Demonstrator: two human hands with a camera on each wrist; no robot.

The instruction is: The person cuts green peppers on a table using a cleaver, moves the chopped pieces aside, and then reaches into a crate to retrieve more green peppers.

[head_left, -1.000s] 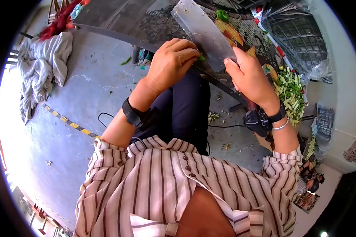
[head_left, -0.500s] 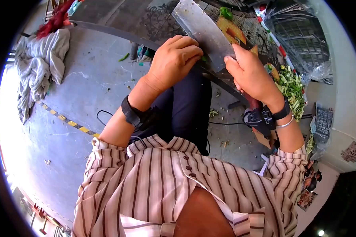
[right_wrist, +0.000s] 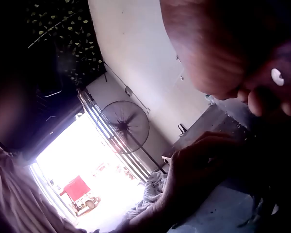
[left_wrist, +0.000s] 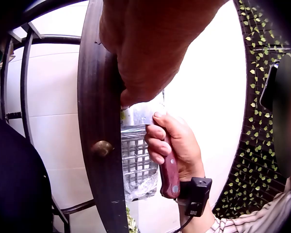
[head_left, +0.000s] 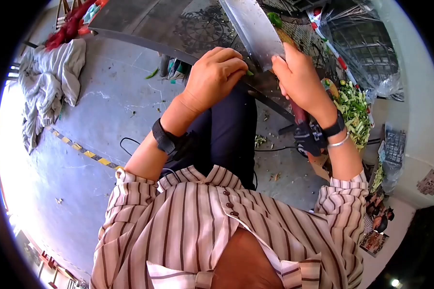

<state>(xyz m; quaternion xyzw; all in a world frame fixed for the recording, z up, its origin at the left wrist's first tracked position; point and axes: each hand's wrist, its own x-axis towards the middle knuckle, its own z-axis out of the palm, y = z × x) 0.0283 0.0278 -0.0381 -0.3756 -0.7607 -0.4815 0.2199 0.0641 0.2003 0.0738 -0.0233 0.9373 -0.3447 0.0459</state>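
Note:
The right hand (head_left: 301, 79) grips a broad cleaver (head_left: 255, 31) whose blade slants up and left over the dark table. In the left wrist view the right hand (left_wrist: 177, 145) is curled round the cleaver's red-brown handle (left_wrist: 169, 174). At the table's near edge the left hand (head_left: 214, 77) pinches a small green piece (head_left: 250, 72), mostly hidden by its fingers, left of and below the blade. The right wrist view is dark; the left hand (right_wrist: 199, 160) shows low there.
A green pepper (head_left: 275, 19) lies beyond the blade. Chopped green pieces (head_left: 353, 113) are heaped at the table's right, beside a plastic-wrapped rack (head_left: 366, 48). A grey cloth (head_left: 53, 86) hangs at far left. Scraps lie on the floor (head_left: 106, 120).
The right hand and cleaver have shifted up, and the blade's lower end now stands farther from the left hand's fingers. The left hand has barely moved.

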